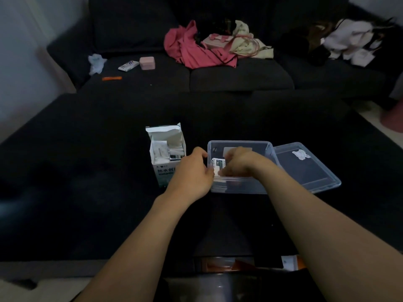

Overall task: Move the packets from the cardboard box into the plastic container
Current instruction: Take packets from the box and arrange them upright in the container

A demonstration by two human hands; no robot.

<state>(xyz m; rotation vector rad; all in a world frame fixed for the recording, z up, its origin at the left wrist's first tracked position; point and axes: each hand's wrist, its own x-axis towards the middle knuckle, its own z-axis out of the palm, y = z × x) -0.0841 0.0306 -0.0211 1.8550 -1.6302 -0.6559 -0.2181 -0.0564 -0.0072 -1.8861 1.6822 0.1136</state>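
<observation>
An open white cardboard box (166,153) with several packets inside stands on the dark surface at centre left. To its right sits a clear plastic container (260,147). My right hand (239,163) is inside the container, fingers curled on a white and green packet (218,164). My left hand (193,171) grips the container's left wall, between the box and the container.
The container's clear lid (309,166) lies flat to the right of it. A dark sofa behind holds pink clothing (192,49), a pink case (147,62), a small packet (128,65), an orange stick (111,78) and white clothes (349,40).
</observation>
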